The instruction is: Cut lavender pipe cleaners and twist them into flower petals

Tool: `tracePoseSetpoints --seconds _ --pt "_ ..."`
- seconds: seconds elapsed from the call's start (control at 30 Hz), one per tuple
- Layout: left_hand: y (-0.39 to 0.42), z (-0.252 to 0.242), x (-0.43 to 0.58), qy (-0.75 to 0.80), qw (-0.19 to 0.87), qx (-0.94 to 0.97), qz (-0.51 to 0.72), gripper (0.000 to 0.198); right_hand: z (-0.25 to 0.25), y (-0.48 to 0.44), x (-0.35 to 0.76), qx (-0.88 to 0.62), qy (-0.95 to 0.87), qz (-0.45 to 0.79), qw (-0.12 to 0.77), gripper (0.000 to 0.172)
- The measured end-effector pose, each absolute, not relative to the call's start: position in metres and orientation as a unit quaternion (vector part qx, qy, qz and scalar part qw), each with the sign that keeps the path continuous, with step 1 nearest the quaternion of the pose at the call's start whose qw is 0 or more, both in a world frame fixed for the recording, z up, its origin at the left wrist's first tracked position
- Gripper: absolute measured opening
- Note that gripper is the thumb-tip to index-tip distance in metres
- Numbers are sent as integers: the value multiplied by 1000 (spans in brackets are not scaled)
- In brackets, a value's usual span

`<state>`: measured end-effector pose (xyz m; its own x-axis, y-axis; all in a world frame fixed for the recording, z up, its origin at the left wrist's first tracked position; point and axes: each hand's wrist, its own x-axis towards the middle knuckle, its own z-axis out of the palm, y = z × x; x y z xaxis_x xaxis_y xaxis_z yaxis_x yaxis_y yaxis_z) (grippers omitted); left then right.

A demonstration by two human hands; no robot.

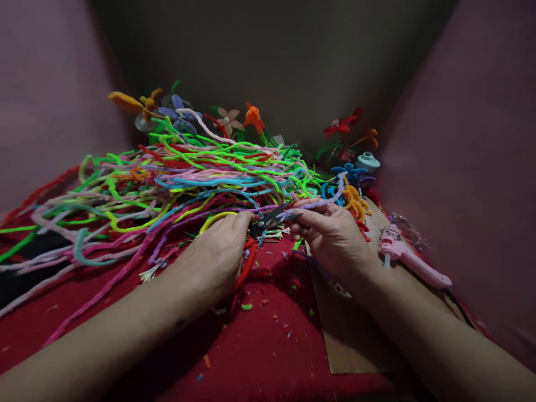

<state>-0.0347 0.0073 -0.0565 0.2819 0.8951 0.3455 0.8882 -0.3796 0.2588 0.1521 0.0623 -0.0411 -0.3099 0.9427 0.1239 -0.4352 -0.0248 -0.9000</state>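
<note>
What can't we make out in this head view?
All in the head view:
Left hand: most fingers around the scissors, hidden by the hand's back.
Lilac strand: contact with blades too small, dim.
White piece: partly covered by right hand's wrist.
Green strands: cut off by left edge.
Scraps: many too small to identify.

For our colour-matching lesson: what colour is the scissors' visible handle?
The handle is red, seen best in the head view.
</note>
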Motion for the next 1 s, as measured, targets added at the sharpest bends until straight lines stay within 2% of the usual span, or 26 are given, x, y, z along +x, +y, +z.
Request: tracePoseSetpoints --seconds 0.33,0.73,1.0 --pt "8 -60 -35 570 -2 797 200 37 -37 63 152 -284 -453 699 474 7" --pt "7 -57 -36 592 -36 790 159 31 -40 65 154 -253 -457 705 481 5" --pt "4 -52 -34 604 -63 785 124 35 -38 65 153 -282 -464 696 470 6"
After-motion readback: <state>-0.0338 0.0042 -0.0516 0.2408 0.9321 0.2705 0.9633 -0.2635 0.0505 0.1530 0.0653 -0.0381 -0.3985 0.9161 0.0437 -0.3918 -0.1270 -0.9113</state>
